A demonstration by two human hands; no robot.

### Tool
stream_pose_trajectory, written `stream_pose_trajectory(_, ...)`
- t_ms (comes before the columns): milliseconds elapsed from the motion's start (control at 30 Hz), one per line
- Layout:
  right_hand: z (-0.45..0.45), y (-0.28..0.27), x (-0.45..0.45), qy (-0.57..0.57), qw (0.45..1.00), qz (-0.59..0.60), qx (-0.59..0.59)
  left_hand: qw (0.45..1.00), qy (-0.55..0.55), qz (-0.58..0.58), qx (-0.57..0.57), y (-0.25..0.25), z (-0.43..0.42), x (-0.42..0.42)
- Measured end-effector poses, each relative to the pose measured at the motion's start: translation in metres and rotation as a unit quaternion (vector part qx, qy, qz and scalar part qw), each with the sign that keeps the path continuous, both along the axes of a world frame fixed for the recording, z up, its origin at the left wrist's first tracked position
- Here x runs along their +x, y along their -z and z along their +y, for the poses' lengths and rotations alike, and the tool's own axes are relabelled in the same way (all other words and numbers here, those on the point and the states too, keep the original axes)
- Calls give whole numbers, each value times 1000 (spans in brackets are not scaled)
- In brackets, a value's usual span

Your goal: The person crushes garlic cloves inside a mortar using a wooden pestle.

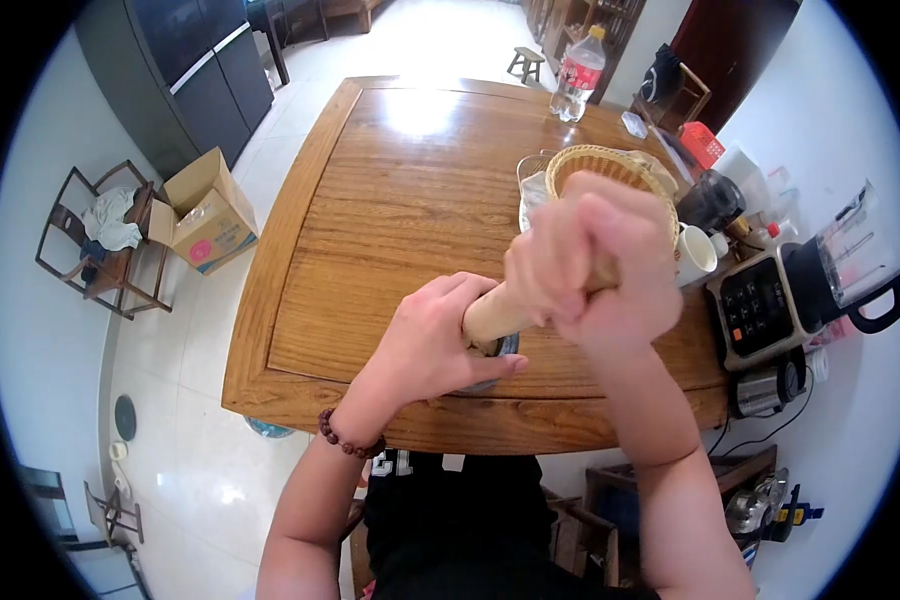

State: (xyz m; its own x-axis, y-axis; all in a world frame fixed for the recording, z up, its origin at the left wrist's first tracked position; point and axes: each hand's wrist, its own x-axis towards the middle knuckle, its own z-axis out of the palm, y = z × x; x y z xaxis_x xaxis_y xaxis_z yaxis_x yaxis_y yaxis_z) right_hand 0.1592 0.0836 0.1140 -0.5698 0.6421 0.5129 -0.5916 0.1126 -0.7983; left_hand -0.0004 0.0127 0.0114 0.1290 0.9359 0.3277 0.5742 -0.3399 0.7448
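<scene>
One fist [600,265], the right, clenches a pestle [498,313]; the left hand [430,335] cups a mortar [510,346] near the table's front edge [560,432], open tabletop [390,200] beyond.

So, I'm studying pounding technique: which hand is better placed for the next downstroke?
Right, probably: the right hand grips the wooden pestle, while the left hand rests against the grey mortar.

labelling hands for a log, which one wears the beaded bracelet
The left hand, around the dark bowl: brown beads circle its wrist. The right hand, closed round the wooden stick's upper part, has a bare wrist.
</scene>
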Motion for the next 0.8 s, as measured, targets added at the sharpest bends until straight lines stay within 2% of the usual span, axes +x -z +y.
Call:
stream_pose_trajectory(133,1,-7,3,13,1000,2,-8,1000,-8,-7,2,1,0,0)
stream_pose_trajectory(233,5,10,-3,11,1000,14,-7,1000,-15,-6,1,2,0,0)
stream_pose_trajectory(300,4,34,-15,37,996,-76,10,1000,-8,5,-28,1,1,-1)
stream_pose_trajectory(400,1,29,-12,24,998,-53,-21,1000,-10,-4,-20,5,2,-1)
stream_pose_trajectory(433,-1,24,-10,28,999,-34,15,1000,-12,-4,-22,6,1,-2)
stream_pose_trajectory(667,1,27,-11,37,998,-45,5,1000,-10,-10,-16,6,4,-2)
stream_pose_trajectory(800,-3,19,-7,15,1000,-13,-9,1000,-13,-8,-18,6,2,-2)
